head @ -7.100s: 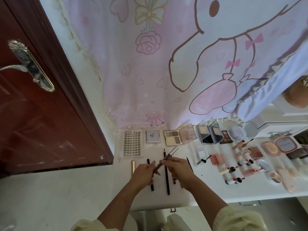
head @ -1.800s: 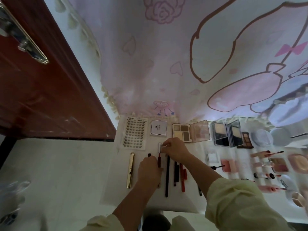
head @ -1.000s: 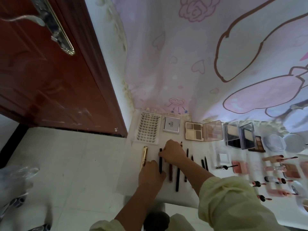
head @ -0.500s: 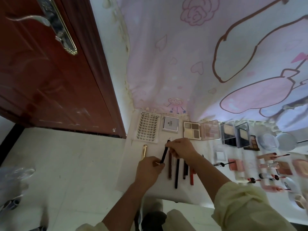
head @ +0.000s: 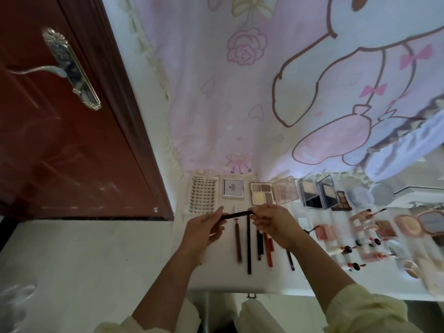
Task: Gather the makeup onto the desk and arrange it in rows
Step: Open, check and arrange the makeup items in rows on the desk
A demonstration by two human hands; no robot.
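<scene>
Black and slim, the eyeliner pencil (head: 236,214) hangs level above the white tabletop (head: 223,280), left hand (head: 204,230) and right hand (head: 274,224) each pinching one end, and it wants turning to twelve o'clock and lowering parallel beside the brown pencil (head: 237,241).

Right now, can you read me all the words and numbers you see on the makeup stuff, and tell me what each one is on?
"XOYO": on the top edge of the lash tray.
Smaller print beside it on the tray: too blurred to read.
Small dark mark in the middle of the square compact: too small to read.
Pencils, palettes and tubes: no text I can read.
</scene>
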